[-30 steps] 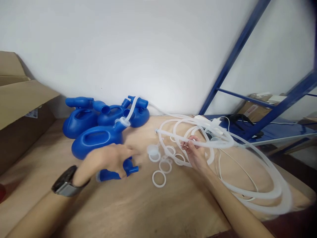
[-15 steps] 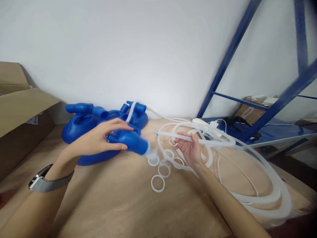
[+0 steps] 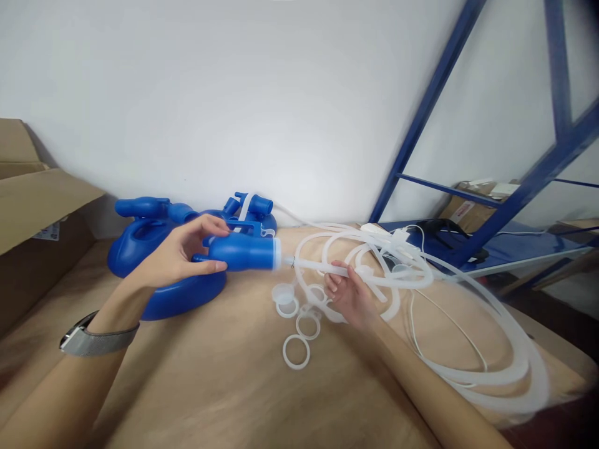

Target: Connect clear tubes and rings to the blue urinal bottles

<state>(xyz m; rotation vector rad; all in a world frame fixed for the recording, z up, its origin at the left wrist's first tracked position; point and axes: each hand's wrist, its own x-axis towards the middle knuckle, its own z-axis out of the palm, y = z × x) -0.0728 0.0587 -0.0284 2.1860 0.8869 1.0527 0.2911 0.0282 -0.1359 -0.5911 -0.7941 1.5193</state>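
My left hand (image 3: 175, 252) grips a blue plastic bottle neck (image 3: 243, 252), thumb below and fingers above. A pale ring rims the neck's mouth, which points right. A rounded blue body (image 3: 187, 300) lies below my wrist; whether it joins the neck is hidden by the hand. My right hand (image 3: 350, 293) is closed around a translucent plastic tube (image 3: 321, 266). The tube's tip carries a small fitting (image 3: 289, 260), level with the mouth and close to it. Whether the tip is inside cannot be made out. Several white rings (image 3: 296, 352) and a clear cap (image 3: 283, 292) lie below.
More blue bottles (image 3: 140, 240) stand against the wall behind my left hand. Coils of tubing (image 3: 519, 374) spread over the right side of the brown-covered table (image 3: 224, 386). An open cardboard box (image 3: 47, 243) stands left, and a blue metal rack (image 3: 421, 118) stands right.
The blue neck has turned from slanting downward to nearly level. The tube in my right hand has moved left and slightly down, bringing its tip to the neck's mouth.
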